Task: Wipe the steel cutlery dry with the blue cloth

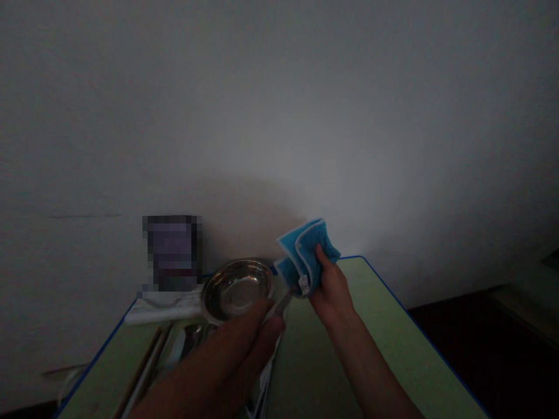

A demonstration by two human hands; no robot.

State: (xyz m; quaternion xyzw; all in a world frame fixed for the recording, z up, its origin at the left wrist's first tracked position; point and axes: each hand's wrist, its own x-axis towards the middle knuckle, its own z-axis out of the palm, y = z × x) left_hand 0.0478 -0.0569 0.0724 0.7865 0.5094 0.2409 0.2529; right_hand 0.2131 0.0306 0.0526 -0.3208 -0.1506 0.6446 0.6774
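My right hand (335,290) is closed on a folded blue cloth (311,256) with a pale edge and a white tag. In my left hand (255,337), pinched between thumb and fingers, is the handle of a metal utensil (283,305). Its far end goes into the lower fold of the cloth, so I cannot tell what kind of utensil it is. Both hands are above the green table (375,326). Just beyond my left hand stands a shiny steel bowl (238,288), partly covered by that hand.
A folded white towel (163,311) lies at the back left, near a blurred-out dark upright object (174,250). Long thin sticks (146,361) and other metal pieces (192,336) lie left of my forearm. A grey wall (279,116) rises behind the blue-edged table.
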